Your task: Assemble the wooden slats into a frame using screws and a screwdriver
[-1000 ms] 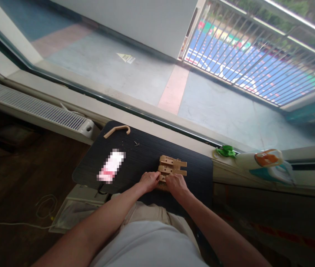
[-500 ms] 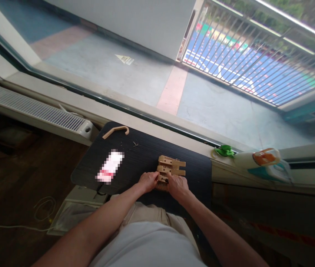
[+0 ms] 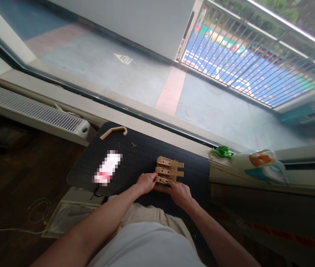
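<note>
A small wooden piece (image 3: 166,171) lies on the dark table, with three pale slats running across a rougher brown base. Dark holes show along the slats, and the upper two stick out past the base on the right. My left hand (image 3: 147,182) is closed on the left end of the lowest slat. At that slat's right end, my right hand (image 3: 181,193) is closed with its fingertips on the wood. My right fingers hide this end of the slat. Whether they also hold anything small cannot be made out.
The dark table (image 3: 135,167) stands against the window sill. A hooked wooden strip (image 3: 113,131), several small metal pieces (image 3: 133,145) and a blurred-out pink-and-white item (image 3: 108,167) lie on it. On the sill are a green cloth (image 3: 222,151) and a white bottle (image 3: 243,161). A radiator (image 3: 63,122) is at left.
My right hand has shifted from over the lowest slat to its right end, uncovering a hole and more of the wood. My left hand stays at the left end. The view has shifted slightly.
</note>
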Demonstrator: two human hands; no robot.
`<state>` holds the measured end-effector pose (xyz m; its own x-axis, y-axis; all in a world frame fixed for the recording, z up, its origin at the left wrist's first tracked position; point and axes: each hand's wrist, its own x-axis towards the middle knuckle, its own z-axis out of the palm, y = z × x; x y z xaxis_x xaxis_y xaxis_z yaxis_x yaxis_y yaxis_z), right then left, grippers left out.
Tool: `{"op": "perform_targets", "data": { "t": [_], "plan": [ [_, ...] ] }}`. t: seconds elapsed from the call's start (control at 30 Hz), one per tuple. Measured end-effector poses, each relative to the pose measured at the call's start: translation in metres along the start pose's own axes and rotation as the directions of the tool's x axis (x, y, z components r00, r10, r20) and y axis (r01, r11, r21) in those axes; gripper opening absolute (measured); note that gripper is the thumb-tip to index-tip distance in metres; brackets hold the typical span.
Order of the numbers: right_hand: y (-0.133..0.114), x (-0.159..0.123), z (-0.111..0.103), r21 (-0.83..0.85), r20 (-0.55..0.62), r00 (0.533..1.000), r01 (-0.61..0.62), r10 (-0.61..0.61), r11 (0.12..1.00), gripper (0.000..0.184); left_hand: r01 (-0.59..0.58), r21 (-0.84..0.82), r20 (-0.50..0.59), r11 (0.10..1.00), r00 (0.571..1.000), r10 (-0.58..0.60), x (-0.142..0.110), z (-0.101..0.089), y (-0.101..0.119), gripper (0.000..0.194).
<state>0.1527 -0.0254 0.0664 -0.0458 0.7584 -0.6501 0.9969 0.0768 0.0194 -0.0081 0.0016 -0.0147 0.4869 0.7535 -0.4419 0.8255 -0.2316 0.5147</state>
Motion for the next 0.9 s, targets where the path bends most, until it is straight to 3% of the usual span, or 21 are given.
{"op": "perform_targets", "data": {
  "t": [0.1, 0.2, 0.37, 0.5, 0.6, 0.8, 0.9],
  "plan": [
    [-0.001, 0.000, 0.004, 0.061, 0.039, 0.995, -0.094, 0.091, 0.994, 0.032, -0.009, 0.004, -0.018, 1.000, 1.000, 0.009, 0.000, 0.002, -0.001, 0.027],
    [-0.004, 0.002, -0.007, 0.041, 0.036, 0.996, -0.087, 0.085, 0.995, 0.030, 0.000, 0.008, -0.012, 1.000, 1.000, 0.000, 0.001, 0.003, 0.000, 0.026],
    [-0.010, 0.003, -0.027, -0.064, -0.039, 0.995, 0.090, -0.092, 0.994, 0.023, -0.005, 0.023, -0.007, 1.000, 1.000, 0.005, 0.001, 0.002, -0.001, 0.025],
    [-0.019, 0.005, -0.028, -0.131, -0.039, 0.974, 0.218, -0.225, 0.967, 0.026, -0.012, 0.024, -0.013, 1.000, 1.000, 0.012, 0.001, 0.001, -0.001, 0.026],
    [-0.021, 0.006, -0.019, -0.098, -0.044, 0.985, 0.160, -0.165, 0.982, 0.026, -0.016, 0.018, -0.008, 1.000, 1.000, 0.016, 0.001, 0.001, -0.001, 0.026],
    [-0.020, 0.003, -0.003, 0.044, -0.074, 0.992, -0.100, 0.104, 0.994, 0.033, -0.004, 0.031, 0.000, 1.000, 1.000, 0.004, 0.002, 0.002, 0.000, 0.026],
    [-0.022, 0.002, -0.009, 0.053, -0.062, 0.992, -0.111, 0.114, 0.992, 0.031, -0.010, 0.041, -0.018, 0.999, 1.000, 0.011, 0.001, 0.002, 0.000, 0.026]
  ]
}}
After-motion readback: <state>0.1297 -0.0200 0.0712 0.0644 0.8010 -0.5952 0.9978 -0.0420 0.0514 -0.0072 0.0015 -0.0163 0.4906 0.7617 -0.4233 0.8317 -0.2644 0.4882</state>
